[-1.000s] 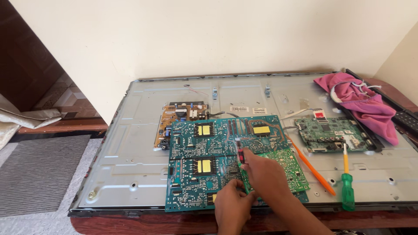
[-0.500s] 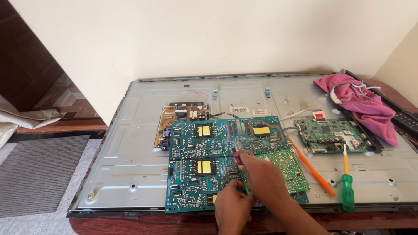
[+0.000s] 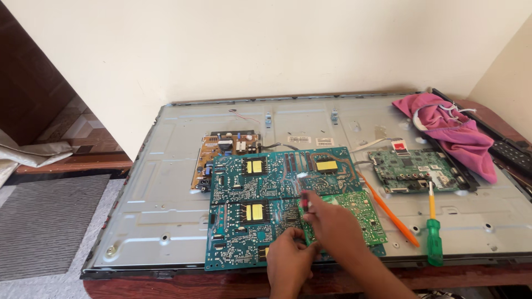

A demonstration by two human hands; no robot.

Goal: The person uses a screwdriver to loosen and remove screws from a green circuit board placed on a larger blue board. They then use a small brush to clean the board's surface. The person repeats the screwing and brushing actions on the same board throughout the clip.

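A small red-tipped tool [image 3: 306, 206] is held pinched in the right hand [image 3: 332, 227], its tip set down on the large teal circuit board [image 3: 249, 221]. The left hand [image 3: 288, 263] is rested just beside it, nearer the body, fingers curled against the board's near edge; whether anything is gripped there cannot be told. A smaller green circuit board [image 3: 363, 216] is lain partly under the right hand, overlapping the teal one.

As for progress, the boards are seen lying loose on the bare metal back panel [image 3: 166, 221] of a flat screen, so the cover is judged already removed; the probing of the board is still under way.

Beyond the right hand, an orange rod [image 3: 388, 213] and a green-handled screwdriver [image 3: 433, 243] are laid out, then a green main board [image 3: 413, 169]. Farther off, a crumpled pink cloth [image 3: 454, 133] is draped. Beyond the left hand, a tan power board [image 3: 221, 152] is fixed. The panel is dull, stamped sheet metal; the boards are flat, rectangular, densely studded, with yellow transformers.
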